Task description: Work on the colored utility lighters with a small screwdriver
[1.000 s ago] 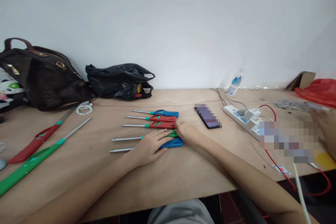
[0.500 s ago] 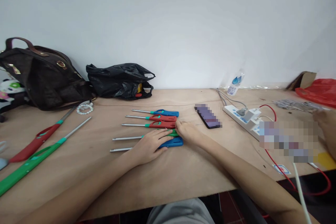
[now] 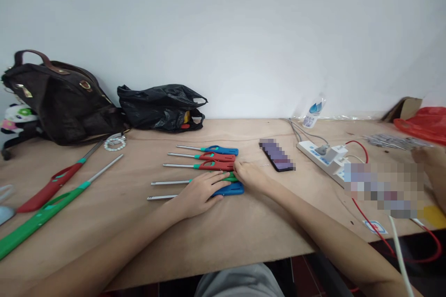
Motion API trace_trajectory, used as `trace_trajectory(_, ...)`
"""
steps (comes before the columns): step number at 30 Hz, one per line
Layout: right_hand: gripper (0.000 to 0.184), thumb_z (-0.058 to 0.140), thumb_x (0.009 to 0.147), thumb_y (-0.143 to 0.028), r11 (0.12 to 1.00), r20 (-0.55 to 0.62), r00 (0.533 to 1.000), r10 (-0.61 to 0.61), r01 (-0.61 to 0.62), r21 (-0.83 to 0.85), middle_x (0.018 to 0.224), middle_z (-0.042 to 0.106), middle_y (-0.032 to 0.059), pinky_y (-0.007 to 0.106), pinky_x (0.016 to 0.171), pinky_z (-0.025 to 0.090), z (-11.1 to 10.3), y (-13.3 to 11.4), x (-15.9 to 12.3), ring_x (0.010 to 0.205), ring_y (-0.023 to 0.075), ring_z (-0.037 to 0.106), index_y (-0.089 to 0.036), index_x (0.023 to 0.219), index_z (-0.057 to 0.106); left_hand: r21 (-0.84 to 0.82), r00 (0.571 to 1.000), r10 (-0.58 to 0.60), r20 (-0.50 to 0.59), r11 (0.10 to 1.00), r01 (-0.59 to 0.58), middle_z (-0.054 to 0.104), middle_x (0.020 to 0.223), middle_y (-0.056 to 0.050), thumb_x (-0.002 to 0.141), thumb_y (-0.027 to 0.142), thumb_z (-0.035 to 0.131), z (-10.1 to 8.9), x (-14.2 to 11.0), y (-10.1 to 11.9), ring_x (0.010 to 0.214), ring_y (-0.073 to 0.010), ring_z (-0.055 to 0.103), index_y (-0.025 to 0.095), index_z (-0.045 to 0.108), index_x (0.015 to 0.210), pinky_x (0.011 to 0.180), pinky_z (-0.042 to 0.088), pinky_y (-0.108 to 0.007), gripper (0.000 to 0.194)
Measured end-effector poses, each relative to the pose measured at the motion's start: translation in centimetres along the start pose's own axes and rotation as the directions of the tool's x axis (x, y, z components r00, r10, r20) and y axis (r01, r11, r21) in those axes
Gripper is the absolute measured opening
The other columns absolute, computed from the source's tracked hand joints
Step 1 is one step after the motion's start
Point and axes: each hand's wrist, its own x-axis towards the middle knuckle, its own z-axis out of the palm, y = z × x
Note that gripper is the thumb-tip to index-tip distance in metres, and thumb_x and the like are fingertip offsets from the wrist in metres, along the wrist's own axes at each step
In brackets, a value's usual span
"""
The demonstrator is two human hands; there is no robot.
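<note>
At table centre, five lighters lie in a row, nozzles toward nine o'clock. Left hand (image 3: 198, 193) rests flat, fingers spread, over the green (image 3: 230, 178) and blue lighter (image 3: 232, 189) handles. Right hand (image 3: 251, 177) presses loosely curled fingertips against their three o'clock ends, seemingly squaring the row; next comes gentle nudging.

Brown handbag (image 3: 66, 97) at the wall on the left, black plastic bag (image 3: 162, 107) beside it, bead bracelet (image 3: 114, 144) near the handbag, dark phone (image 3: 277, 154) lying flat, white power strip (image 3: 322, 154) with red cable (image 3: 362, 148), small water bottle (image 3: 312, 112) against the wall, red plastic bag (image 3: 423, 123) far right
</note>
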Motion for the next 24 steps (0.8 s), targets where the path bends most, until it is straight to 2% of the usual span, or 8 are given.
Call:
trace_trajectory(18, 0.024, 0.035, 0.097, -0.020, 1.000, 0.000, 1.000, 0.016, -0.016, 0.000, 0.099, 0.069, 0.0169, 0.031, 0.073, 0.047, -0.6, -0.2, -0.2, 0.089, 0.0248, 0.066, -0.007, 0.106, 0.053, -0.019, 1.000, 0.004, 0.011, 1.000, -0.004, 0.046, 0.142, -0.006, 0.089, 0.024, 0.054, -0.1, 0.0, 0.1, 0.130, -0.0255, 0.044, 0.023, 0.051, 0.131, 0.108, 0.038, -0.045, 0.042)
trace_trajectory(24, 0.030, 0.036, 0.098, -0.027, 0.999, -0.018, 0.999, 0.045, -0.046, -0.027, 0.104, 0.067, 0.0186, 0.032, 0.075, 0.046, -1.4, -0.3, -0.6, 0.093, 0.0270, 0.065, -0.008, 0.113, 0.052, -0.014, 1.000, 0.012, -0.002, 1.000, -0.012, 0.045, 0.143, -0.005, 0.089, 0.023, 0.053, -0.1, 0.0, 0.1, 0.131, -0.0249, 0.043, 0.024, 0.051, 0.131, 0.108, 0.037, -0.044, 0.042)
